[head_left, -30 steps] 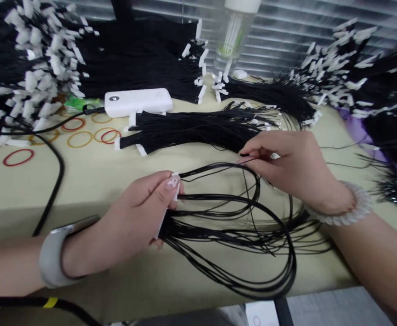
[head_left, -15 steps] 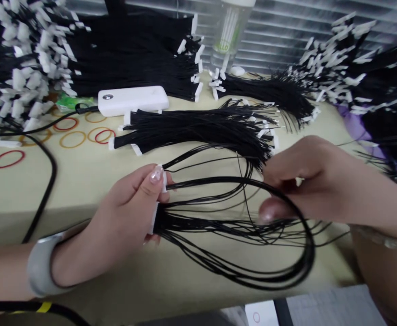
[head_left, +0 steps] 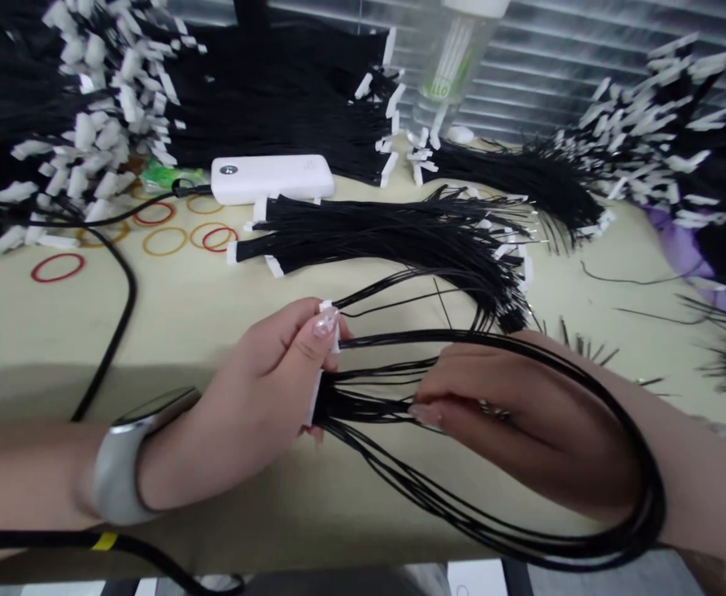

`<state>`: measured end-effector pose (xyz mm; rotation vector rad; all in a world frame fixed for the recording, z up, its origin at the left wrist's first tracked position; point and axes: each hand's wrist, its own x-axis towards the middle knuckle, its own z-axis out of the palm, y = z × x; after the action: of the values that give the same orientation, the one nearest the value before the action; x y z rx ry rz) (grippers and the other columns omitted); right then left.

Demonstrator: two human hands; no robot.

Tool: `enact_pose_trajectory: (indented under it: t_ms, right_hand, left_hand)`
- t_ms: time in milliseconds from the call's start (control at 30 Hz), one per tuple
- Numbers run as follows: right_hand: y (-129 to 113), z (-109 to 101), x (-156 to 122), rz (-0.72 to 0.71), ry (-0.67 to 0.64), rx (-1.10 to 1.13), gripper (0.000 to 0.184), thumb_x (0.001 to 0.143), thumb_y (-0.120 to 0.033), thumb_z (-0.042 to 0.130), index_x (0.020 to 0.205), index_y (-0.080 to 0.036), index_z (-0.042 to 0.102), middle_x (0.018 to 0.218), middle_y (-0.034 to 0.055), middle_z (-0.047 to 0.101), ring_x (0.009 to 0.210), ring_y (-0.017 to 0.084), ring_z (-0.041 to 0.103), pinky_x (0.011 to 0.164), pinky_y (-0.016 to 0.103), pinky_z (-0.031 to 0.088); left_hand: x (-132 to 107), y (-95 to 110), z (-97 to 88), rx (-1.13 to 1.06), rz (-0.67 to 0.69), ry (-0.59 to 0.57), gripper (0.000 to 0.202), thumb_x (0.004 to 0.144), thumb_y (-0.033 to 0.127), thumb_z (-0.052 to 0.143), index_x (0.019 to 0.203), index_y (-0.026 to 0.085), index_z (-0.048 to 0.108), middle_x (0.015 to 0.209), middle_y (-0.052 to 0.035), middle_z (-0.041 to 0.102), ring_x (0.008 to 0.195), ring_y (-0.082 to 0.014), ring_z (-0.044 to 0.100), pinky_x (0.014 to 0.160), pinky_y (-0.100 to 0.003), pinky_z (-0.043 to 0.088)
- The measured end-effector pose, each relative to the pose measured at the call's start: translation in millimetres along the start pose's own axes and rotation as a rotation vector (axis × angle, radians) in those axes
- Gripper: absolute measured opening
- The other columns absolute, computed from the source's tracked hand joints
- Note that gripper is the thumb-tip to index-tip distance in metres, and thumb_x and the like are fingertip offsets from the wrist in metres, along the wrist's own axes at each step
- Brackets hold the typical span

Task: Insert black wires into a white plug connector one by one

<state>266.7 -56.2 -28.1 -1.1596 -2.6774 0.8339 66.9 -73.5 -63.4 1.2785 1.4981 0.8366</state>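
My left hand (head_left: 257, 397) is closed on a small bunch of thin black cords (head_left: 462, 513) at their white tags (head_left: 329, 319), pinched between thumb and fingers. The cords run right as long loops that hang over my right wrist and forearm. My right hand (head_left: 512, 414) reaches through the loops toward the left hand, its fingers pressed together on the cord ends just right of the tags. A flat bundle of the same black tagged cords (head_left: 387, 236) lies on the beige table (head_left: 194, 323) just beyond both hands.
Big heaps of black cords with white tags (head_left: 89, 108) fill the back left, and another cord heap (head_left: 661, 141) the back right. A white power bank (head_left: 272, 176), several coloured rubber bands (head_left: 58, 267), a clear bottle (head_left: 453, 66) and a thick black cable (head_left: 123, 306) lie on the table.
My right hand came away from the far bundle, swung down and left through the loops, and now pinches the cords close to my left hand. The loops slid onto my right forearm.
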Motion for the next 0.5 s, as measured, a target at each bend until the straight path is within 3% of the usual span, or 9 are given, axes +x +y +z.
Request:
enact_pose_trajectory:
  t_ms: [67,167,333,500]
  right_hand:
    - [-5.8,5.9,7.2,-0.017,-0.049,0.027,0.020,0.085,-0.028,0.039,0.076,-0.019,0.055,0.070,-0.0032,0.054,0.064,0.005,0.045,0.061,0.020,0.032]
    - [-10.8,16.6,14.6,-0.093,0.037,0.010,0.017,0.084,-0.020,0.038,0.075,-0.018,0.051,0.075,-0.0043,0.054,0.068,0.004,0.045,0.064,0.018,0.033]
    - [-10.4,24.3,19.0,-0.234,0.028,0.000,0.017,0.086,-0.020,0.036,0.078,-0.018,0.051,0.082,-0.0025,0.055,0.075,0.005,0.048,0.066,0.017,0.038]
    - [-13.1,25.6,20.7,-0.229,0.174,-0.137,0.018,0.084,-0.020,0.037,0.078,-0.017,0.054,0.090,-0.0007,0.057,0.080,0.007,0.050,0.070,0.020,0.040]
  left_hand:
    - [-0.8,0.5,0.0,0.000,0.015,-0.027,0.030,0.081,0.047,0.036,0.079,0.021,0.050,0.063,0.0040,0.047,0.039,-0.0045,0.044,0.026,-0.011,0.040]
    - [-1.6,1.3,-1.0,0.012,0.036,-0.088,0.030,0.081,0.046,0.035,0.076,0.020,0.049,0.060,0.0043,0.044,0.042,-0.0051,0.045,0.028,-0.011,0.042]
    - [-0.8,1.9,-4.1,0.057,0.060,-0.135,0.031,0.083,0.045,0.033,0.077,0.019,0.049,0.060,0.0040,0.043,0.043,-0.0046,0.043,0.031,-0.010,0.041]
    - [0.3,0.3,-5.0,0.075,0.050,-0.157,0.031,0.083,0.044,0.032,0.079,0.019,0.049,0.062,0.0034,0.045,0.045,-0.0054,0.043,0.034,-0.012,0.042]
